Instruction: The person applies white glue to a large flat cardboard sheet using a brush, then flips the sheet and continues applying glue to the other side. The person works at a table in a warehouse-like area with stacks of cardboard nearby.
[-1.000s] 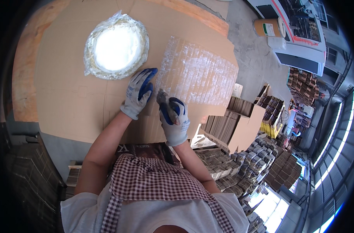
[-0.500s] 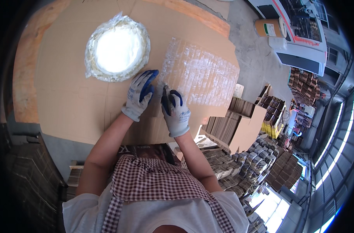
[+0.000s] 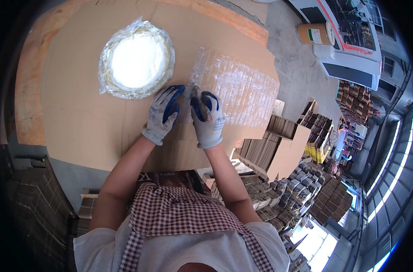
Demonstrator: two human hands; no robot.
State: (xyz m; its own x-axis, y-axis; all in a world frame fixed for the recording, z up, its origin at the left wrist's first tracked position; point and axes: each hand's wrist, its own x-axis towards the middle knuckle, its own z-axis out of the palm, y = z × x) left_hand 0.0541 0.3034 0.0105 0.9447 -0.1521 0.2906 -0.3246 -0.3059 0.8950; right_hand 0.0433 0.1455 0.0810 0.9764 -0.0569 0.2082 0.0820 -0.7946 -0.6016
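Hands in grey knit gloves with blue-coated fingers, meeting side by side over the near edge of a clear crinkled plastic bag (image 3: 236, 88) lying flat on a broad brown cardboard sheet (image 3: 79, 122). Left hand (image 3: 163, 113) curling its fingers (image 3: 172, 102) down onto the bag's near-left corner; right hand (image 3: 208, 119) doing likewise just beside it, fingertips (image 3: 198, 105) pinching the same edge. Both seemingly closing on the thin film, though whether truly gripping it or only pressing it down cannot be told from above. Bag stretching away to the right and far side, glinting under the light, well within the cardboard's bounds. Sitting near the left hand, toward the far left: a round white disc wrapped in loose clear plastic (image 3: 136, 61), apart from the bag and from both hands. Beyond the cardboard's right edge, standing on the grey floor: stacks of flat brown cartons (image 3: 279, 149) and a yellow drum (image 3: 313, 34). Showing at the lower edge, below the bare forearms: a brown-and-white checked apron (image 3: 179, 217).
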